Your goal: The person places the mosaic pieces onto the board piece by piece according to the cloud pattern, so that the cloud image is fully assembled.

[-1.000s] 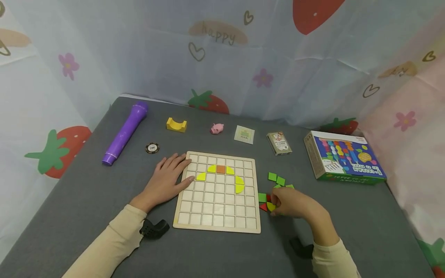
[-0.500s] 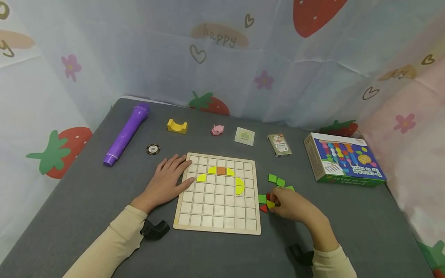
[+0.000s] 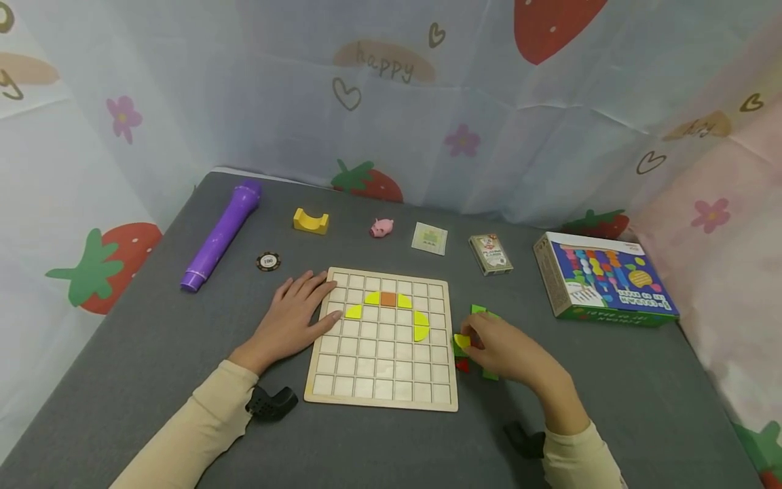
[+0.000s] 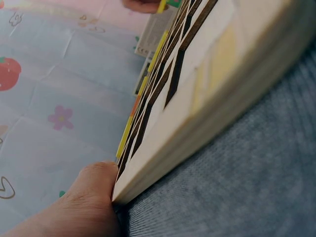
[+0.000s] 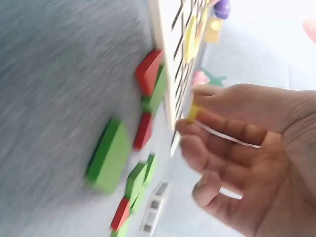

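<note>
A wooden grid board [image 3: 385, 368] lies on the dark tabletop, with several yellow quarter-round tiles [image 3: 421, 333] and one orange square tile [image 3: 387, 299] in its cells. My left hand [image 3: 293, 312] rests at the board's left side, fingers spread, fingertips and thumb on its edge. Beyond the board's right edge, my right hand [image 3: 504, 346] pinches a yellow quarter-round tile [image 5: 192, 112] between thumb and index finger, raised off the table. Below and around that hand lie several green tiles [image 5: 109, 155] and red tiles [image 5: 149, 71], partly hidden by it in the head view.
Along the back stand a purple microphone-shaped tube [image 3: 221, 236], a poker chip [image 3: 268, 261], a yellow notched block [image 3: 310, 221], a pink pig figure [image 3: 381, 227], a small square card [image 3: 430, 238], a playing card box [image 3: 491, 254] and a colourful game box [image 3: 606, 277].
My right hand has picked the yellow quarter-round tile out of the pile and moved slightly left and up with it, toward the board. The left hand stays still.
</note>
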Motion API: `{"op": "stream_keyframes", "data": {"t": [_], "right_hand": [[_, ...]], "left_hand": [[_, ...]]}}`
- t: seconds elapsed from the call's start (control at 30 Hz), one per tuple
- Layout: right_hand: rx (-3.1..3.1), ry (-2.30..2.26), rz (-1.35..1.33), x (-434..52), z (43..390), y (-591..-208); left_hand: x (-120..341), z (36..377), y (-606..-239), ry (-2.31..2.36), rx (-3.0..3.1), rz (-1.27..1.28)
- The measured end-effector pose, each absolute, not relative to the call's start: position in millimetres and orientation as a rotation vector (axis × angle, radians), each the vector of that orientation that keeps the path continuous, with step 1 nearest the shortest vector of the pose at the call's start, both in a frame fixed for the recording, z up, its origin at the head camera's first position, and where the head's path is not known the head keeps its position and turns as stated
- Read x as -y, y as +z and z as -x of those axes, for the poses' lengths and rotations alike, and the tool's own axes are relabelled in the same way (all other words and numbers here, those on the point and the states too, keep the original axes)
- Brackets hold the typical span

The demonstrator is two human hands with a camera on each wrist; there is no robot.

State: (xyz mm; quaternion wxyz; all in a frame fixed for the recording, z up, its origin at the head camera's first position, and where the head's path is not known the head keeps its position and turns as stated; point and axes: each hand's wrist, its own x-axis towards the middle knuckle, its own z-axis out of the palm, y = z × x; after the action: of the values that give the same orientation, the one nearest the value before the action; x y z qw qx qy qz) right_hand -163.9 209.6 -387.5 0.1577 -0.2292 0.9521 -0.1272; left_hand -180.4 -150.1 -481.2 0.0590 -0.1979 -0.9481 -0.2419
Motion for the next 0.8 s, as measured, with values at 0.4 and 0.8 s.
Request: {"op": "stream_keyframes", "data": {"t": [0.4,0.8], "right_hand": [[-2.789,-0.386,0.998,-145.5,177.4,-375.2],[-2.675,-0.286,1.2,-79.6,183.1,-391.6]], "left_hand": [[151.8,179.6,-479.4,-0.732,2.874,0.597],[151.9,178.3,-477.2,-0.729,2.886,0.598]]}}
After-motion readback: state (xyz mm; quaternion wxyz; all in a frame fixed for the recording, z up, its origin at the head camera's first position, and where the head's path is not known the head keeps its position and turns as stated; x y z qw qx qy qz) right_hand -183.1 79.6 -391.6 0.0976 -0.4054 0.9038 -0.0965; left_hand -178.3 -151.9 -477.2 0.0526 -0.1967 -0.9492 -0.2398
